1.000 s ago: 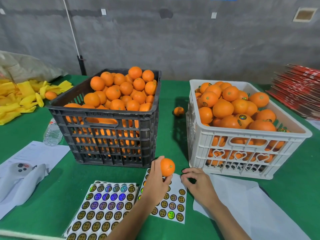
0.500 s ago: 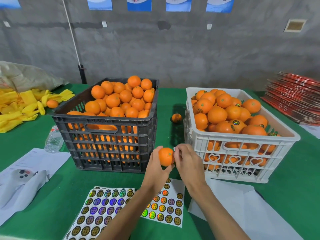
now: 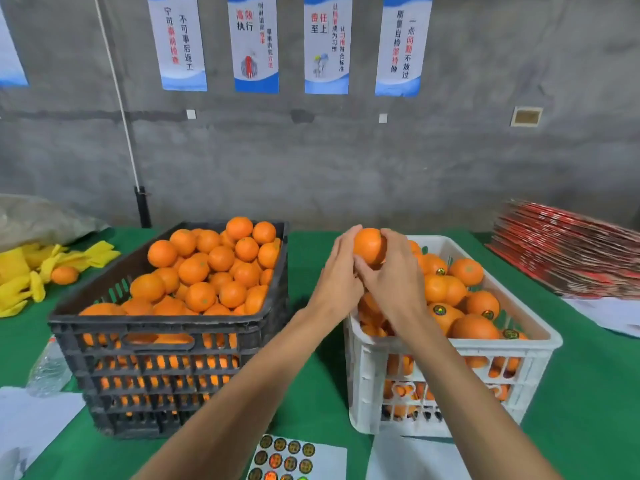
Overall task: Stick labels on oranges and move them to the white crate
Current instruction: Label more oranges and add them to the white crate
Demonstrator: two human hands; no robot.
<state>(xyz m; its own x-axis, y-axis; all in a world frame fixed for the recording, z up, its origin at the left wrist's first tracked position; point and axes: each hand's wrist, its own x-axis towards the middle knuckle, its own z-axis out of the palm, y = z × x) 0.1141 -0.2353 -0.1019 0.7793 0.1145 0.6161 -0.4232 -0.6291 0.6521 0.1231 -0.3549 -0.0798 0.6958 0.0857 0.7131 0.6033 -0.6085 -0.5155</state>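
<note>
both hands meet around one orange [image 3: 369,244], raised over the far left corner of the white crate [image 3: 453,379]: the left hand [image 3: 337,275] cups it from the left with curled fingers, and the right hand [image 3: 393,275] wraps it from the right and front, thumb low against the fruit. the white crate sits on the right of a green table cover [image 3: 311,393] and is heaped with oranges, several showing small round labels. to its left, just apart, a black crate [image 3: 166,368] is piled high with plain oranges. at the near edge, between the forearms, lies a sticker sheet [image 3: 298,459] of round shiny labels, and white paper [image 3: 398,455] lies just right of it, under the right forearm. more white paper lies at the near left corner, beside a clear plastic bottle [image 3: 48,370] lying by the black crate. on the far left, a loose orange [image 3: 64,274] rests among yellow foam sleeves [image 3: 24,275], with a grey bag [image 3: 38,216] behind them. a stack of red flat cartons [image 3: 568,251] stands on the far right. the room's back wall is bare grey concrete [image 3: 450,161], hung with four blue and white posters [image 3: 256,43] in chinese writing, and a white cord [image 3: 117,95] runs down it to a black post at the table's far edge.
</note>
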